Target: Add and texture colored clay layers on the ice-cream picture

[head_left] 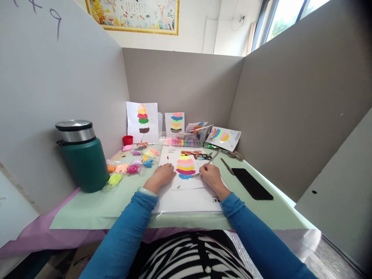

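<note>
My right hand (211,177) is closed around a metal fork (216,155). Its handle sticks up past my fingers, and its tines touch the blue clay band (185,176) at the bottom of a striped picture. That picture is on a small white sheet (183,184), with yellow, pink, orange and magenta bands stacked above the blue. My left hand (163,176) lies flat on the paper, its fingertips at the left edge of the small sheet. Larger white paper (167,202) is spread beneath.
Bagged coloured clay (133,169) lies left, near a green flask (85,162) and red cup (128,140). Behind stand a clear case (181,141) and finished pictures (142,123). Scissors (207,156), a knife (227,166) and a black slab (252,183) lie right. Grey partitions (183,77) enclose the table.
</note>
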Demonstrator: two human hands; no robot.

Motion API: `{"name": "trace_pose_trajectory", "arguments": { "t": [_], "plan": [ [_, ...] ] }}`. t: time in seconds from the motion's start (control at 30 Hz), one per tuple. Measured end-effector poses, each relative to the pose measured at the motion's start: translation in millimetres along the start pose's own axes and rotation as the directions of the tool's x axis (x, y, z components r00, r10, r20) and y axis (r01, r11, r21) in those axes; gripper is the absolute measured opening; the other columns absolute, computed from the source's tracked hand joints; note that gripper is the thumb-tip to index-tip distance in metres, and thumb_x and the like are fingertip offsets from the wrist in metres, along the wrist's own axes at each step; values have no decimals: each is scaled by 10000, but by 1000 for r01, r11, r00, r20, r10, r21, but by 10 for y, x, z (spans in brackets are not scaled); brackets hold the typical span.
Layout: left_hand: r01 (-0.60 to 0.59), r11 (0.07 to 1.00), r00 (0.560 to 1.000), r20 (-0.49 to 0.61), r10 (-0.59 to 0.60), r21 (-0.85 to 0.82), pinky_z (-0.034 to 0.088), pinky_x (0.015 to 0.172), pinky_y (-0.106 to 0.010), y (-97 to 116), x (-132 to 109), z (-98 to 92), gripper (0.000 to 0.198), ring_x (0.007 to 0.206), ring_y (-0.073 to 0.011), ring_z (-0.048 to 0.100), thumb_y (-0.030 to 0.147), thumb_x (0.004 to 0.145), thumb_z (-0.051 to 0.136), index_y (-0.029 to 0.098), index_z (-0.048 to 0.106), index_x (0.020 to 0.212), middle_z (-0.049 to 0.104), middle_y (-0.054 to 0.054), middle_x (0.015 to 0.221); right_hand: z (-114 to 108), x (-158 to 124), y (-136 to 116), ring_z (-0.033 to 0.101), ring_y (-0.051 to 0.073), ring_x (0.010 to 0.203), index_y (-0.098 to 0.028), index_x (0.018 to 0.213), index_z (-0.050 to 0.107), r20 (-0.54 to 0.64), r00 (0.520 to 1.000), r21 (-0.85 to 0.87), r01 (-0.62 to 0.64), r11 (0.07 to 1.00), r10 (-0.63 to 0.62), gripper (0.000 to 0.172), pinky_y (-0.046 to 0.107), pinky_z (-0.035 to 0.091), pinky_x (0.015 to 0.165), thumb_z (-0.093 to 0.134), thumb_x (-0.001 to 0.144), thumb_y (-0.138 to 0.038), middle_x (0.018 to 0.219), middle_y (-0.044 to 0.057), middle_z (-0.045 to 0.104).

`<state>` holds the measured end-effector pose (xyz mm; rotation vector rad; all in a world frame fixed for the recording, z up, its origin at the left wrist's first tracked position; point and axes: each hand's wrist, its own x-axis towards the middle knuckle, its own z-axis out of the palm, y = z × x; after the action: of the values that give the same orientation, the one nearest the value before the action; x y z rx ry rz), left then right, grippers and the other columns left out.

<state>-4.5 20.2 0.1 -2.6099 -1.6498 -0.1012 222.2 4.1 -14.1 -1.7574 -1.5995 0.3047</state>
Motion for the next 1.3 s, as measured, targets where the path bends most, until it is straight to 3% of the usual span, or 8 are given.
{"name": "trace_pose_trajectory", "arguments": {
  "t": [0.13,0.33,0.6,1.17,1.3],
  "plan": [
    [-1,1000,1000,-5,1,-8,430,975,-357,-13,9,18,320,1185,-250,569,282,970,382,140,617,1134,600,-155,1272,12,10,12,633,171,735,-161,766,724,-62,998,-49,-13,999,10,259,228,382,659,479,809,-232,723,62,714],
    [-4,1000,1000,-3,4,-8,423,986,-360,-6,6,10,319,1190,-248,565,281,967,383,146,615,1138,595,-154,1290,21,8,15,633,164,723,-169,767,723,10,1000,11,7,1000,-8,242,217,382,632,489,792,-229,702,48,710],
    [-5,1000,1000,-13,5,-7,427,979,-358,-16,11,24,321,1178,-246,569,286,965,377,147,620,1122,607,-151,1256,-1,-14,-16,643,182,752,-171,796,737,-81,997,-14,-10,1000,9,259,224,398,655,489,820,-244,701,61,714],
    [8,1000,1000,0,-8,1,433,964,-344,1,7,14,329,1170,-244,574,291,971,377,143,620,1135,605,-147,1262,39,-24,-14,647,175,749,-171,760,730,-14,998,-2,57,998,-57,259,219,398,651,489,814,-251,709,58,718],
    [10,1000,1000,-1,-10,-7,428,972,-339,0,7,14,330,1181,-243,570,289,971,379,144,620,1143,603,-146,1272,26,-26,-19,643,172,739,-168,773,725,-50,997,7,54,998,-54,266,222,397,660,478,819,-254,702,56,712]
  ]
}}
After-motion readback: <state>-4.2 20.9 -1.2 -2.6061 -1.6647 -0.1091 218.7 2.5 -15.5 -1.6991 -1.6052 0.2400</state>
